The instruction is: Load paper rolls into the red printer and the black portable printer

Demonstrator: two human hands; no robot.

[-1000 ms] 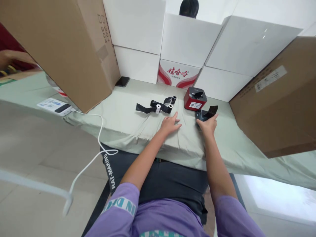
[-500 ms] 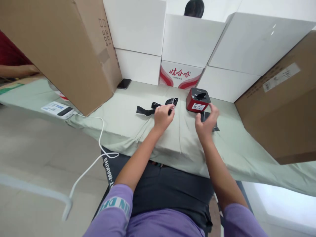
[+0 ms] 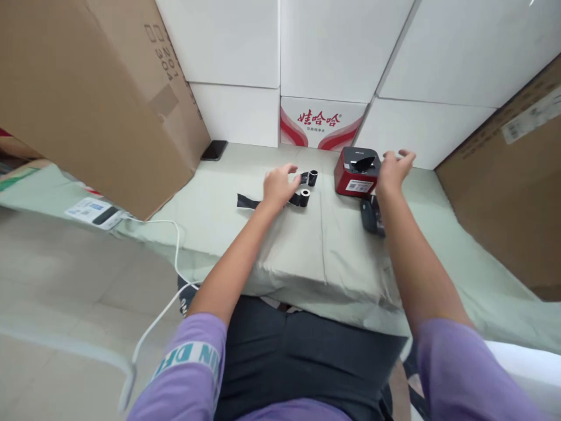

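Note:
My left hand [image 3: 280, 184] hovers over the cloth with fingers apart, holding nothing. Just under and beside it, one black roll [image 3: 304, 199] with a white core stands on end, its strip trailing under my wrist. A second black roll [image 3: 312, 178] stands behind it. At the left, a loose black strip end [image 3: 248, 202] curls on the cloth. My right hand [image 3: 394, 169] is open at the right side of a red box-shaped device [image 3: 344, 175] with a black top, its fingers spread. A black piece [image 3: 364, 164] sticks out of that top. In front sits a dark rounded object [image 3: 370, 216], partly behind my forearm.
A large brown carton [image 3: 131, 105] stands on the left and another carton [image 3: 508, 175] on the right. White boxes [image 3: 324, 49] form a wall behind. A black phone [image 3: 214, 150] lies near the left carton. A white device [image 3: 94, 211] with a cable [image 3: 177, 245] sits at the front left edge.
My left hand has let go of a black roll, which now stands on the cloth. My right hand has moved away from me to the red device's right side. The view has shifted.

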